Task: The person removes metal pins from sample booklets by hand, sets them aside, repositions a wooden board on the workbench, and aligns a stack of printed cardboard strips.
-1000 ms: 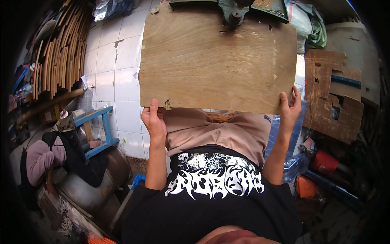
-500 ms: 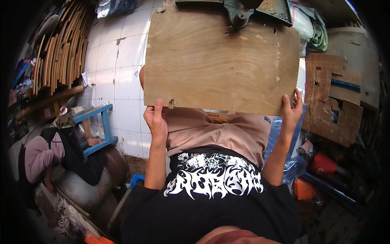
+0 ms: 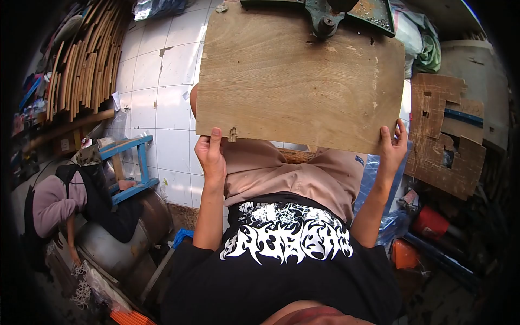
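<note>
A wide plywood sheet lies across the space in front of my knees, its near edge over my lap. My left hand grips the near left corner, thumb on top and fingers underneath. Beside that thumb the sheet has a small dark chipped hole. At the near right corner my right hand holds the sheet, thumb on the top face and fingers at the side edge. A dark green metal machine reaches over the far edge, and its base is partly hidden.
Thin wooden boards stand stacked at the far left. A blue frame is on the left, near a seated person's sleeve. Cut brown boards lean at the right. A red container is lower right. White tiles cover the floor.
The near left corner of the sheet has moved slightly away from me, with my left hand on it. The whole view has shifted a little. Both hands keep their hold.
</note>
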Demonstrator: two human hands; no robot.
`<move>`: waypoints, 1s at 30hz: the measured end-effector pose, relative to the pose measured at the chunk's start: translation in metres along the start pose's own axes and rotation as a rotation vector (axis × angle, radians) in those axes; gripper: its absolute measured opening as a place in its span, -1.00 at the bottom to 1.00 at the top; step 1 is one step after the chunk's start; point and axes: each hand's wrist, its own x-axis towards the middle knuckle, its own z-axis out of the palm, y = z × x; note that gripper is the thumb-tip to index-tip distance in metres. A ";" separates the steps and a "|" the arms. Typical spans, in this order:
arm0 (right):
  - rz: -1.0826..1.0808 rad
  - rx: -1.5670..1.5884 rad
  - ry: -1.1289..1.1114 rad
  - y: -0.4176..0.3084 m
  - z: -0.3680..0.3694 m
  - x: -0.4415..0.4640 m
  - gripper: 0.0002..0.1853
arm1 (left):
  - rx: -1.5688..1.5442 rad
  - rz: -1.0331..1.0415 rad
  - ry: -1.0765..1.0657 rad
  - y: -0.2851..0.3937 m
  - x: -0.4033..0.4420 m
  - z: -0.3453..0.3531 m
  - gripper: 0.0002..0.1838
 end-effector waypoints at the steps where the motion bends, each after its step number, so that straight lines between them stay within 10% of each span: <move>1: 0.000 0.000 0.001 0.000 0.000 0.000 -0.40 | -0.004 -0.010 -0.015 -0.002 0.001 -0.003 -0.65; 30: 0.019 0.029 -0.004 0.003 -0.005 -0.012 -0.38 | -0.107 -0.038 -0.072 -0.001 -0.005 -0.006 -0.80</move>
